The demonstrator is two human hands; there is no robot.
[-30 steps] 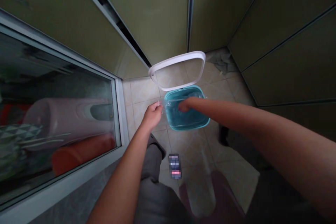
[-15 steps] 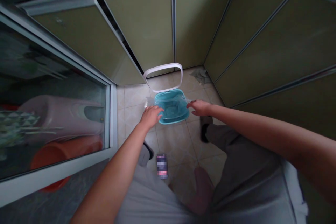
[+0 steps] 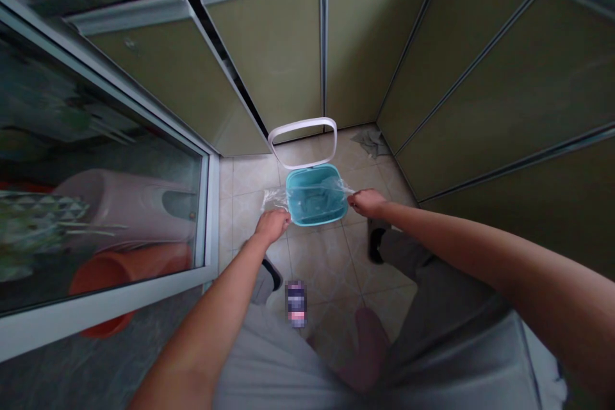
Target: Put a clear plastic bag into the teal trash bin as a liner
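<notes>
A turquoise bin (image 3: 317, 223) stands on the tiled floor in front of me. Its white rim frame (image 3: 303, 122) is tilted up at the back, hinged open. A clear plastic bag (image 3: 275, 196) lies across the bin's mouth, sticking out over both sides. My left hand (image 3: 273, 225) is closed at the bin's left front edge, gripping the bag there. At the right edge my right hand (image 3: 368, 202) is closed on the other side of the bag, its fingers wrapped in the film.
Cabinet doors (image 3: 269, 45) rise behind the bin and along the right. A glass door (image 3: 211, 218) stands at the left, with an orange bucket (image 3: 139, 266) behind the glass. A grey cloth (image 3: 372, 143) lies in the corner. A blurred small object (image 3: 296, 303) lies between my feet.
Both hands have closed on the bag. My left hand has moved a little down, off the bin's inside edge. The bag's ends now spread wider over both sides.
</notes>
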